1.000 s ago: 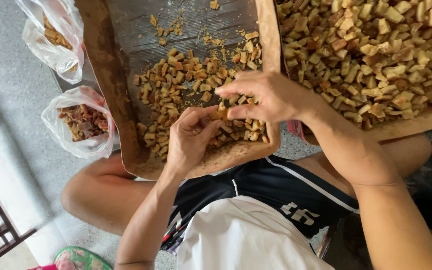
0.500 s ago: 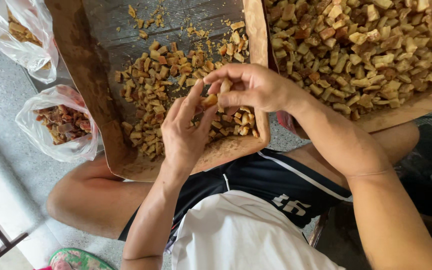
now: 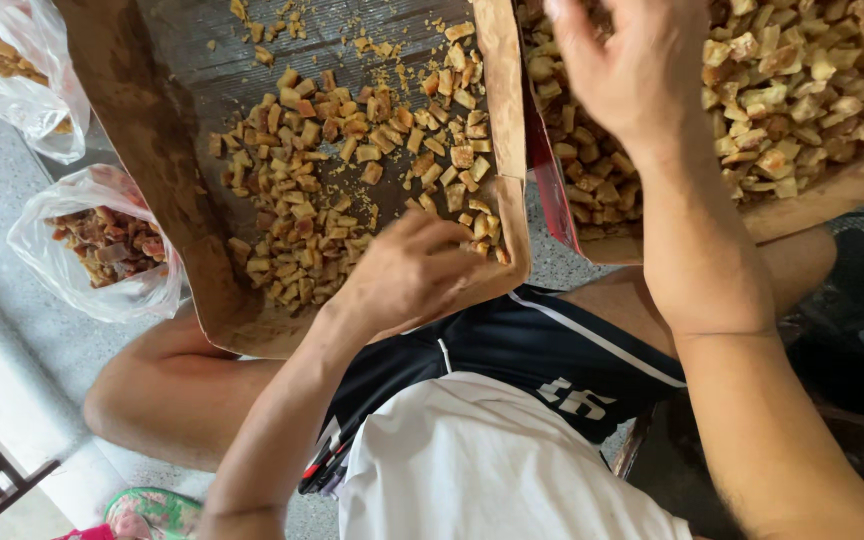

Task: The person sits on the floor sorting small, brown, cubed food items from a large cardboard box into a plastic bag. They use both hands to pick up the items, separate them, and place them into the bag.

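Cut chunks [image 3: 332, 190] in left tray [image 3: 152, 150]: left hand [image 3: 407, 275] curled on them, grip unclear; right hand [image 3: 632, 70] open over right tray [image 3: 852, 185]

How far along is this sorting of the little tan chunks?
Done: a loose heap of chunks lies in the left tray, and two bags hold some. In hand: the left hand rests at that tray's near edge, the right hand reaches over the right tray. Left: that tray looks heaped full, so probably most remains.

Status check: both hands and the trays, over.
Left hand curled over small pieces in left tray, grip unclear. Right hand open above heaped right tray. Nothing blocking.
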